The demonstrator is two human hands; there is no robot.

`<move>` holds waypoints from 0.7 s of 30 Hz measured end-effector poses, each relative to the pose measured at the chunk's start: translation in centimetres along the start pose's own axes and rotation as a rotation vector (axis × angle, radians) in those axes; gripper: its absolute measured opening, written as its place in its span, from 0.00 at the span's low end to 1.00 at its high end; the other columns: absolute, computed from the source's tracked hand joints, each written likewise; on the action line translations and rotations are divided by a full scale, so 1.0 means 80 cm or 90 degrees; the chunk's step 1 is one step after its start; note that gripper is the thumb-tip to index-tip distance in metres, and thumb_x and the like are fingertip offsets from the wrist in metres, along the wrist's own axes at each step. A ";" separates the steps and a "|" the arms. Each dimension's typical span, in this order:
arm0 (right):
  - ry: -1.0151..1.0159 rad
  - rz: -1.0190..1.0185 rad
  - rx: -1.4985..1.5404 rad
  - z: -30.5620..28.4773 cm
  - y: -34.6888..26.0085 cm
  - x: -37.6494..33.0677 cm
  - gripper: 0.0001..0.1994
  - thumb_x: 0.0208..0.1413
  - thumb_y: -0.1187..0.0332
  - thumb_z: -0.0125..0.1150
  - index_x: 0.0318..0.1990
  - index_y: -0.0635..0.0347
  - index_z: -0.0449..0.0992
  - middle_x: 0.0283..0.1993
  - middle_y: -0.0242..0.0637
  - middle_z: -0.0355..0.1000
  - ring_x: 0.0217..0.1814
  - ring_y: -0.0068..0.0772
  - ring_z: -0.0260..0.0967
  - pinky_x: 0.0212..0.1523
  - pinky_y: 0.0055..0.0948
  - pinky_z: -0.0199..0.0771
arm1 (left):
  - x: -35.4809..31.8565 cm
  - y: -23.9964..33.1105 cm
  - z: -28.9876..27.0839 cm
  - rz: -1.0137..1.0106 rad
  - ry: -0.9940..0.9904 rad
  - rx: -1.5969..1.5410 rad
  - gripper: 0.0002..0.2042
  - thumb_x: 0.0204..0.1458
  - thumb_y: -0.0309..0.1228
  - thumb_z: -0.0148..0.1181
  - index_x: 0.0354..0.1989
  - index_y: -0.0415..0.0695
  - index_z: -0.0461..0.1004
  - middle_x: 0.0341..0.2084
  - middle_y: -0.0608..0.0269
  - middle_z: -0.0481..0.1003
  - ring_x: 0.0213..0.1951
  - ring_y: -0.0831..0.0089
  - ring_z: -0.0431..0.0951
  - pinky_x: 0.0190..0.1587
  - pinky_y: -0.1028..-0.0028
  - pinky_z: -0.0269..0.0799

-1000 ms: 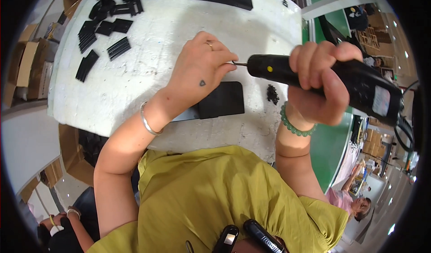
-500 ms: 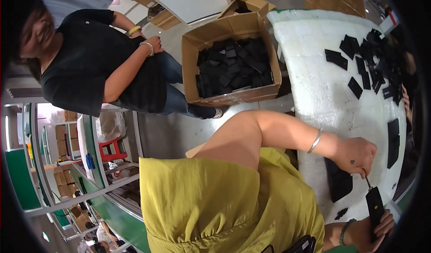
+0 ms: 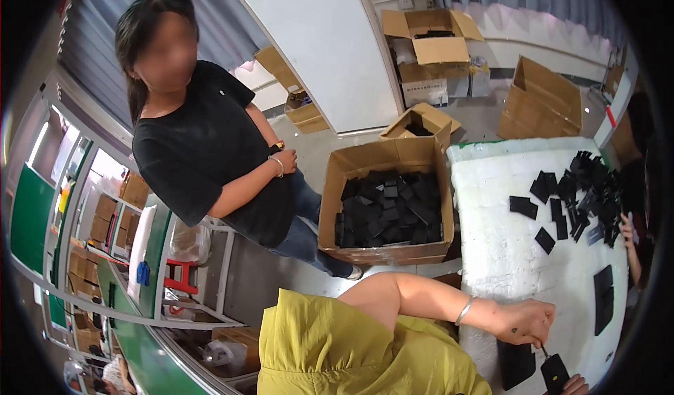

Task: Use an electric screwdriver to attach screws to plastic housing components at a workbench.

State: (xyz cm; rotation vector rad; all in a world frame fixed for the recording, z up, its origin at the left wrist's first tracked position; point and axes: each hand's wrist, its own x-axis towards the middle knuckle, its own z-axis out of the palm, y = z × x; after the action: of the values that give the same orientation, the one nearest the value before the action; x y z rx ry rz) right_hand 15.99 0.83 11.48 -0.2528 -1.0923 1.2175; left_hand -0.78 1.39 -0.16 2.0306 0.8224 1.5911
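Observation:
At the lower right, my left hand, with a silver bangle on its wrist, is closed in a pinch on a thin metal piece. That piece meets the top end of a narrow black case with a small yellow dot. My right hand grips the case from below; only its fingers show at the picture's lower edge. Under my left hand a larger black flat piece lies on the white-covered table, partly hidden.
Several black flat pieces are heaped at the table's far side, near another person's hand. A black strip lies closer. A carton full of black pieces stands left of the table. A person in black stands beside it.
The view has swung upward, so my hands and the table sit lower in the picture. The standing person's head and the room behind have come into view. My grip looks the same.

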 end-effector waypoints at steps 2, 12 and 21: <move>0.024 0.004 -0.012 -0.004 0.001 -0.004 0.06 0.46 0.69 0.45 0.21 0.54 0.57 0.18 0.28 0.48 0.19 0.25 0.46 0.28 0.27 0.50 | 0.000 0.005 -0.004 -0.006 -0.009 0.012 0.05 0.43 0.30 0.61 0.22 0.44 0.74 0.20 0.66 0.72 0.35 0.63 0.68 0.32 0.67 0.68; 0.069 0.000 0.032 0.005 -0.005 -0.002 0.02 0.49 0.72 0.44 0.30 0.59 0.60 0.21 0.32 0.48 0.22 0.27 0.46 0.29 0.26 0.51 | 0.003 0.007 0.005 -0.038 -0.001 0.009 0.04 0.42 0.28 0.61 0.22 0.42 0.74 0.19 0.63 0.70 0.35 0.63 0.69 0.32 0.66 0.67; 0.023 -0.016 0.055 -0.001 -0.011 -0.001 0.08 0.50 0.72 0.43 0.38 0.61 0.63 0.20 0.32 0.48 0.22 0.27 0.46 0.28 0.26 0.51 | 0.005 0.013 0.010 -0.033 0.019 0.009 0.04 0.41 0.27 0.62 0.22 0.42 0.73 0.20 0.63 0.71 0.35 0.62 0.69 0.32 0.67 0.67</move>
State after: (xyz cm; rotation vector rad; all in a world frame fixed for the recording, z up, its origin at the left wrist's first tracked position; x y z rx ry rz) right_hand 16.64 0.42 11.97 -0.1944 -1.0063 1.2293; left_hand 0.24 0.89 0.61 1.9829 0.8929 1.5952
